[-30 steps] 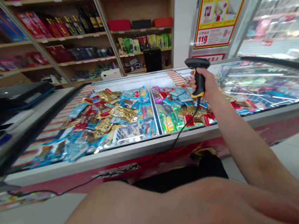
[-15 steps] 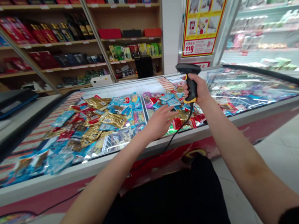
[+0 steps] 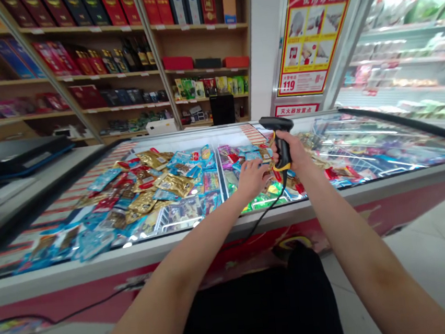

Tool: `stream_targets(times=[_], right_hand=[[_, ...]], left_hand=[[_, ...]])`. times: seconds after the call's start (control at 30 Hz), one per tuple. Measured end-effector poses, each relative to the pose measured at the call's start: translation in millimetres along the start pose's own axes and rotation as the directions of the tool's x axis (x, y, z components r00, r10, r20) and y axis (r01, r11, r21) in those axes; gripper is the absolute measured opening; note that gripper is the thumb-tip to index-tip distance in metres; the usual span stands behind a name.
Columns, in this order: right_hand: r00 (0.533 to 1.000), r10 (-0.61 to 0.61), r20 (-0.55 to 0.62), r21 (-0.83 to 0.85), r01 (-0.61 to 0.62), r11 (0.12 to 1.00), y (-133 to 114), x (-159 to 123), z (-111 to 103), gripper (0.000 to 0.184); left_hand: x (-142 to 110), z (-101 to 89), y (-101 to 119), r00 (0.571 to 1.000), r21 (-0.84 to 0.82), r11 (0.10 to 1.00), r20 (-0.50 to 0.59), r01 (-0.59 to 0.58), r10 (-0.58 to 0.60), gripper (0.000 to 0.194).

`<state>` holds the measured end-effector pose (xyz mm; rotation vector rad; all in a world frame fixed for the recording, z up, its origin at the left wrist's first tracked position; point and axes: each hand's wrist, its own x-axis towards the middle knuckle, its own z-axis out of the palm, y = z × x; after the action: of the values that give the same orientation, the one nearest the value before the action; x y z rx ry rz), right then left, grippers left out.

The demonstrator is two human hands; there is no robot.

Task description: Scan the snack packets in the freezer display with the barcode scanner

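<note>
My right hand [image 3: 298, 155] is wrapped round the grip of a black and yellow barcode scanner [image 3: 280, 135], held upright over the chest freezer [image 3: 220, 225]. The scanner's black cable [image 3: 264, 213] hangs down over the freezer's front edge. My left hand [image 3: 252, 177] reaches into the freezer's open right section, fingers spread over the snack packets [image 3: 241, 157], close to the scanner. Whether it touches a packet I cannot tell. Gold, blue and red packets [image 3: 157, 186] fill the left section.
Wooden shelves [image 3: 118, 66] with boxes and bottles stand behind the freezer. A red poster [image 3: 313, 27] hangs on the wall. A glass-door fridge [image 3: 408, 49] is at the right. A counter with a dark device [image 3: 12, 155] lies at the left.
My left arm came up from close under the camera and reached forward into the freezer beside the scanner. The right hand with the scanner dropped a little and came nearer.
</note>
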<state>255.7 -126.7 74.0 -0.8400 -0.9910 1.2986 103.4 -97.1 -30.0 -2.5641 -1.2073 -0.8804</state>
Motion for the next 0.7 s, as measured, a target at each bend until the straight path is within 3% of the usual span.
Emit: stream_targets(times=[0.07, 0.13, 0.2, 0.3, 0.4, 0.6, 0.7], right_hand=[[1.0, 0.029, -0.011, 0.003, -0.029, 1.0, 6, 5, -1, 0.02], [0.998, 0.056, -0.031, 0.005, -0.055, 0.998, 11, 12, -1, 0.018], [0.995, 0.087, -0.049, 0.018, -0.087, 0.996, 16, 21, 0, 0.018], [0.99, 0.131, -0.049, 0.051, -0.129, 0.99, 25, 36, 2, 0.019], [0.987, 0.155, -0.034, 0.073, -0.153, 0.986, 36, 49, 4, 0.019], [0.989, 0.149, -0.015, 0.053, -0.148, 0.988, 54, 60, 1, 0.025], [0.989, 0.151, 0.001, 0.038, -0.151, 0.988, 57, 58, -1, 0.025]], left_hand=[[8, -6.8, -17, 0.982, -0.032, 0.984, -0.066, 0.178, -0.179, 0.031], [21, -14.9, -40, 0.913, -0.05, 0.917, -0.08, 0.397, -0.4, 0.031], [39, -22.2, -64, 0.855, -0.034, 0.855, -0.032, 0.517, -0.518, 0.032], [72, -26.1, -92, 0.834, 0.008, 0.839, 0.102, 0.545, -0.543, 0.034], [102, -16.4, -103, 0.845, 0.043, 0.864, 0.19, 0.501, -0.5, 0.037], [127, 22.3, -97, 0.816, 0.067, 0.867, 0.31, 0.494, -0.488, 0.05], [127, 26.0, -94, 0.771, 0.063, 0.82, 0.306, 0.569, -0.559, 0.05]])
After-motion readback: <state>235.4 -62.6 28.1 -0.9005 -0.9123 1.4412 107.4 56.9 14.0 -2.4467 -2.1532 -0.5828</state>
